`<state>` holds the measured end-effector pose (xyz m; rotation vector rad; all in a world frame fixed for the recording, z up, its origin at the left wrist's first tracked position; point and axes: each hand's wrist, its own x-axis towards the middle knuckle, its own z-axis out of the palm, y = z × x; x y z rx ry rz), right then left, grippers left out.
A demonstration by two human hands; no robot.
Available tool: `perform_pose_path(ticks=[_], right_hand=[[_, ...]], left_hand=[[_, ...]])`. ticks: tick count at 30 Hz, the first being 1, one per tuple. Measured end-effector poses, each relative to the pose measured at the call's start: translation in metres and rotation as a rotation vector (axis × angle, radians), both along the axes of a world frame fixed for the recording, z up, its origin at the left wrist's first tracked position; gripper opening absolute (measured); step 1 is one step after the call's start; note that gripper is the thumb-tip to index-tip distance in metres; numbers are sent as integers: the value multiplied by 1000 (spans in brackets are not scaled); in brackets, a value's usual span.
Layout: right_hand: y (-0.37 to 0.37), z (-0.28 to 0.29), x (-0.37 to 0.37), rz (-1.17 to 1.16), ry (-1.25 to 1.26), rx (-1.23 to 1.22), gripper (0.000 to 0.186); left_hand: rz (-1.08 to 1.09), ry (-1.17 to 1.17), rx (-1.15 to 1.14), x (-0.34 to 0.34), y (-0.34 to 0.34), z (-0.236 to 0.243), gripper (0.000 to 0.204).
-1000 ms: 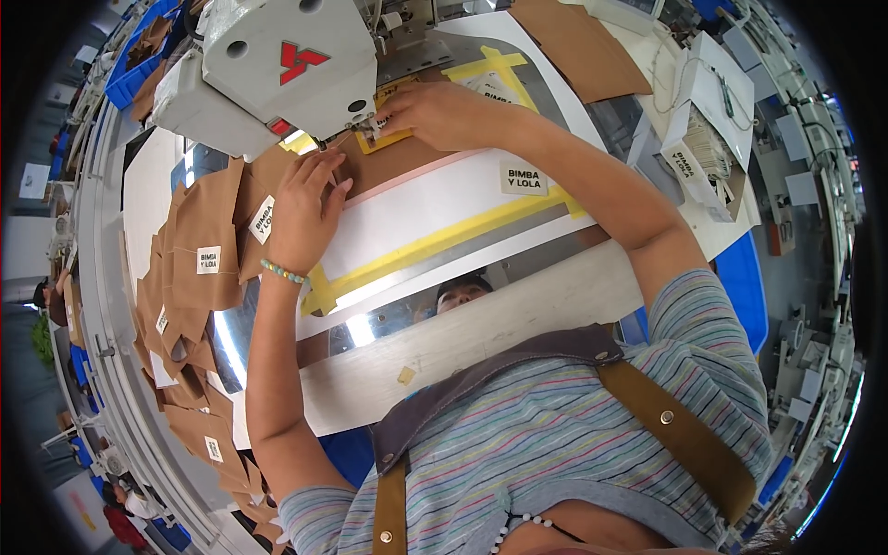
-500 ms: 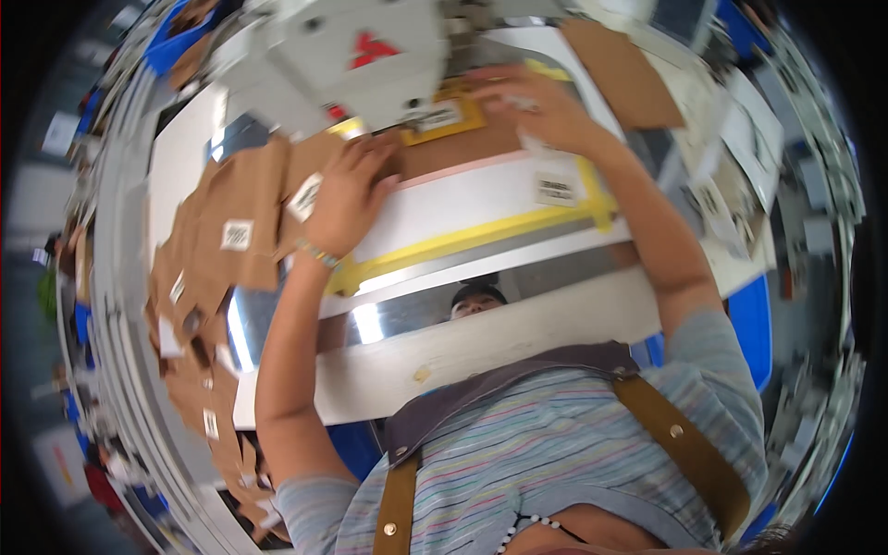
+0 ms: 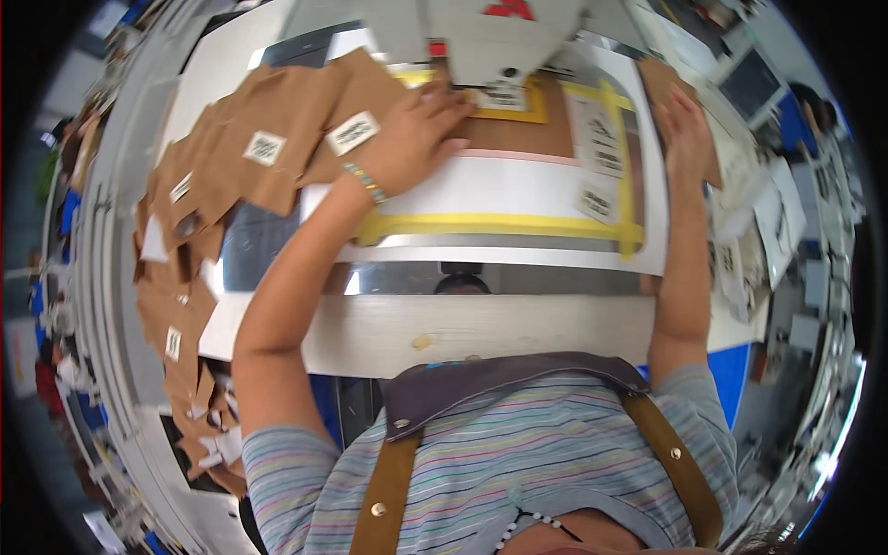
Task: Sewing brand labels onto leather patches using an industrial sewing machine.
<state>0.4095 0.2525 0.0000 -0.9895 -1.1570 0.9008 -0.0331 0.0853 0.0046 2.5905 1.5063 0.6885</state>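
The right hand now reaches the brown sheets; I can't tell its grip. Only the left hand, loosely spread, stays by the brown piece under the machine.

A pale worktable spans the middle of the frame, bearing overlapping brown labelled pieces at left, a white sheet edged with yellow tape at centre, and brown material at upper right.
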Motion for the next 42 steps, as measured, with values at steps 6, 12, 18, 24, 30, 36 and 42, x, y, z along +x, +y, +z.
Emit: perform_pose_path(ticks=[6, 12, 18, 24, 30, 36, 42], right_hand=[[-4, 2, -5, 8, 77, -36, 25], [-8, 4, 1, 32, 33, -52, 24], [-8, 2, -4, 82, 24, -57, 25], [-6, 1, -6, 66, -3, -43, 27], [-5, 1, -4, 65, -9, -38, 26], [-1, -4, -3, 72, -29, -48, 25], [-6, -8, -5, 58, -34, -88, 24]], left_hand=[[-32, -12, 78, 8, 4, -2, 41], [-45, 16, 1, 17, 5, -1, 42], [-55, 25, 9, 17, 7, 1, 43], [-72, 17, 2, 16, 10, 2, 42], [-60, 63, 27, 17, 10, 7, 38], [-94, 24, -8, 17, 13, 8, 41], [-4, 58, -54, 19, 16, 7, 43]])
